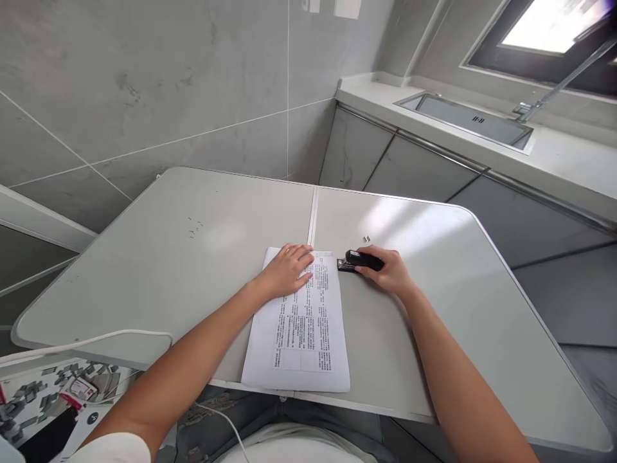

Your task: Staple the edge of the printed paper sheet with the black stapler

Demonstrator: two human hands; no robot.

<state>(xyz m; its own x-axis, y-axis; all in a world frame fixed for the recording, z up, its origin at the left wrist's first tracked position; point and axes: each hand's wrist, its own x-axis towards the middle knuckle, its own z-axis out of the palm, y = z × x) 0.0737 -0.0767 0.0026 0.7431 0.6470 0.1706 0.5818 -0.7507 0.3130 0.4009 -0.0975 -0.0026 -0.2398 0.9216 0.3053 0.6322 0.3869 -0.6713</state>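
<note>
Printed sheets of paper (308, 334) lie on the white table, their near end at the table's front edge. My left hand (289, 270) rests flat on the upper part of the sheets, fingers stretched out to the right. In my right hand (390, 273) is a black stapler (365, 260), gripped from its back end. The stapler lies low on the table with its jaw toward the paper's upper right edge. Whether its tip touches the paper I cannot tell. A little beyond the stapler sit small staple strips (367, 238).
Several loose staples (195, 226) are scattered on the left of the folding table (144, 276). A white cable (130, 332) crosses its left front edge. Below left stands an open box (58, 392) with many grey pieces. A counter with a sink (472, 121) runs behind at right.
</note>
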